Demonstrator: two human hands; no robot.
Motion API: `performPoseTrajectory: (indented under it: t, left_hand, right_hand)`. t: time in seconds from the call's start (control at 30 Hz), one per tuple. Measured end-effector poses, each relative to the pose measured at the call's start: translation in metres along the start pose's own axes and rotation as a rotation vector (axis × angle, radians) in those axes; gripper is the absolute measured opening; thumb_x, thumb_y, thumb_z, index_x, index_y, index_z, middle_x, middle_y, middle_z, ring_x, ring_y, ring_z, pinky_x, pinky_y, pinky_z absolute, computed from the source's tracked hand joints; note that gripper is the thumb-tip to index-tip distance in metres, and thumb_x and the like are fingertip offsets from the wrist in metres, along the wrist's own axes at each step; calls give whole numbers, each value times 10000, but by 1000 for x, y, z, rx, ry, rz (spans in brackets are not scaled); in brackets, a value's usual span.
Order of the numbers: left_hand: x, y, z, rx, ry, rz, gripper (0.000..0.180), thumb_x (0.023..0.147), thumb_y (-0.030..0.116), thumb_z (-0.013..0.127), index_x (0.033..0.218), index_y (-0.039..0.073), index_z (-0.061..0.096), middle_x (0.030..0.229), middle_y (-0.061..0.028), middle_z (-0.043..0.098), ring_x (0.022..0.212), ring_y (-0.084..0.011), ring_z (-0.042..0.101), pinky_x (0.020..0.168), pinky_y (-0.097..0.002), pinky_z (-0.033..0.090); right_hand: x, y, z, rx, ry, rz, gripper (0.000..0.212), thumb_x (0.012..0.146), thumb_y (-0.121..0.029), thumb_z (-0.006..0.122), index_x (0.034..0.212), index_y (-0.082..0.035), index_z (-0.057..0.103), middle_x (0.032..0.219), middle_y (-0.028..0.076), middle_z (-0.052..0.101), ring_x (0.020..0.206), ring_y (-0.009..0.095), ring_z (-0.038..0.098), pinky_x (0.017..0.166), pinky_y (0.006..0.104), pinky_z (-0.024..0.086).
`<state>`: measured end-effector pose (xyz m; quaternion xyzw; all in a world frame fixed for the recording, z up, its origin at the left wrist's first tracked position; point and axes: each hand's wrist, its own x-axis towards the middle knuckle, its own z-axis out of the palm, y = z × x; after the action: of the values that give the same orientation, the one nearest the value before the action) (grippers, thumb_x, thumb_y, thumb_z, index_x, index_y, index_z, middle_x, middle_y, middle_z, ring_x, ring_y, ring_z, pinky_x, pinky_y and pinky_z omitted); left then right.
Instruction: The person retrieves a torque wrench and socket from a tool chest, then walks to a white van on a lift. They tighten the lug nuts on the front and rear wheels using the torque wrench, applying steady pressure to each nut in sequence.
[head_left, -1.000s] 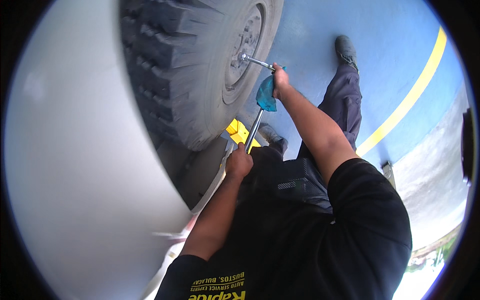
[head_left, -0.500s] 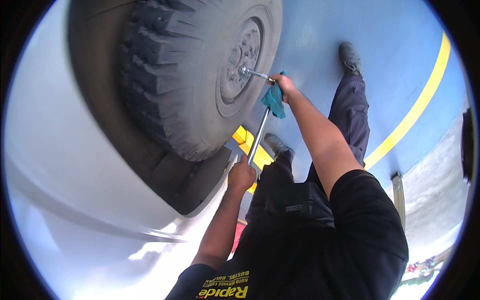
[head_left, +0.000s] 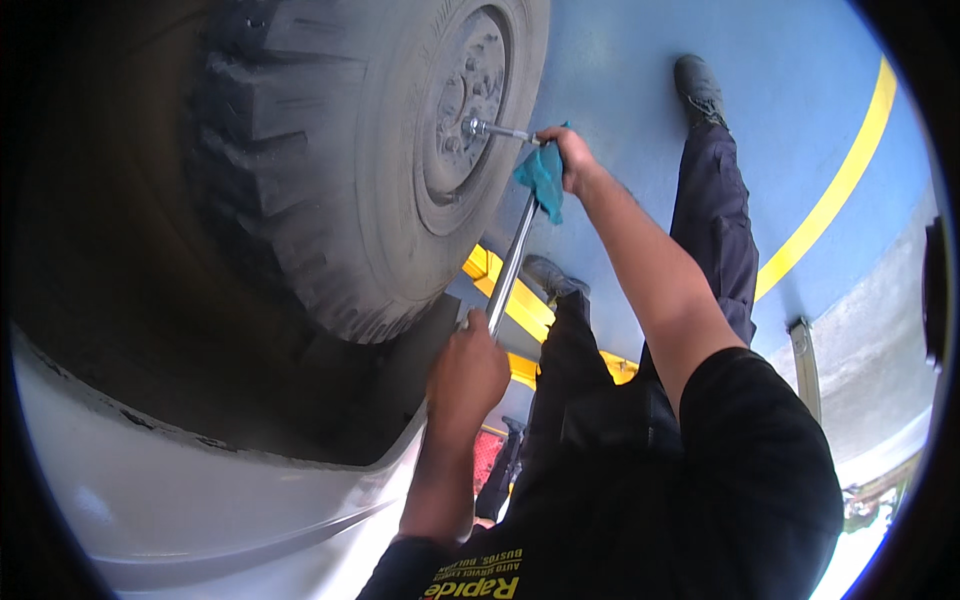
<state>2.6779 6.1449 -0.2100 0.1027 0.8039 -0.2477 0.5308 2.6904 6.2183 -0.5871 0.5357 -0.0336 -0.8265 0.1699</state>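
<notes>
My left hand [head_left: 468, 368] is closed round the lower end of a long chrome socket wrench [head_left: 512, 262]. At its upper end, my right hand [head_left: 570, 160] grips the wrench head together with a teal cloth [head_left: 542, 178], which hangs over the bar. From the head a chrome extension [head_left: 505, 131] reaches left to a socket [head_left: 473, 126] seated on the wheel's hub, over one of the nuts. The dusty wheel rim [head_left: 437, 150] has several nuts round its centre. Its chunky black tire [head_left: 330, 170] fills the upper left. The wrench head itself is hidden by my fingers and the cloth.
A pale vehicle body panel [head_left: 230, 500] curves below the dark wheel well [head_left: 120, 300]. Yellow metal bars [head_left: 515, 305] stand behind the wrench. A yellow line [head_left: 835, 200] crosses the blue floor [head_left: 620, 60]. Another person's leg [head_left: 500, 475] shows near the lower middle.
The wheel and wheel well appear larger, and the body panel sits lower in view. My left hand with the wrench's lower end is slightly lower; both hands keep their grip.
</notes>
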Motion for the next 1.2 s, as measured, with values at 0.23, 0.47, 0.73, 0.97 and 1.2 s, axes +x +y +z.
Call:
performPoseTrajectory:
  t: [0.23, 0.47, 0.73, 0.97, 1.2]
  left_hand:
    - [11, -30, 68, -126, 41, -12, 352, 933, 161, 639, 1192, -32, 498, 943, -337, 702, 912, -524, 689, 835, -594, 542]
    - [12, -39, 62, -91, 20, -14, 342, 935, 165, 627, 1191, -15, 488, 937, -324, 705, 896, -529, 685, 813, -607, 537]
    - [3, -5, 80, -96, 17, 46, 296, 921, 162, 605, 1129, -9, 481, 896, -300, 703, 881, -485, 709, 810, -581, 559]
    - [32, -21, 133, -315, 20, 173, 354, 913, 159, 643, 1154, -25, 462, 890, -334, 679, 875, -541, 667, 800, -614, 517]
    - [37, -65, 226, -475, 127, 112, 301, 957, 186, 617, 1156, 14, 472, 905, -310, 693, 879, -520, 680, 789, -603, 535]
  right_hand:
    - [3, -2, 8, -45, 41, -112, 189, 892, -184, 654, 970, -37, 563, 874, 124, 575, 762, 285, 626, 699, 493, 562]
    - [7, 9, 4, -5, 57, -126, 211, 883, -182, 667, 996, -39, 562, 868, 118, 555, 760, 273, 616, 675, 469, 558]
    - [-12, 0, -15, -7, 34, -50, 241, 883, -251, 662, 946, -33, 582, 819, 137, 601, 724, 293, 631, 695, 483, 563]
    - [-33, -28, -46, -115, 114, -342, 170, 857, -178, 682, 945, -61, 596, 813, 74, 546, 712, 212, 542, 640, 400, 478]
    - [-49, 19, 2, -235, -6, -478, 255, 808, -107, 735, 1031, -93, 613, 843, 30, 549, 759, 167, 523, 658, 356, 440]
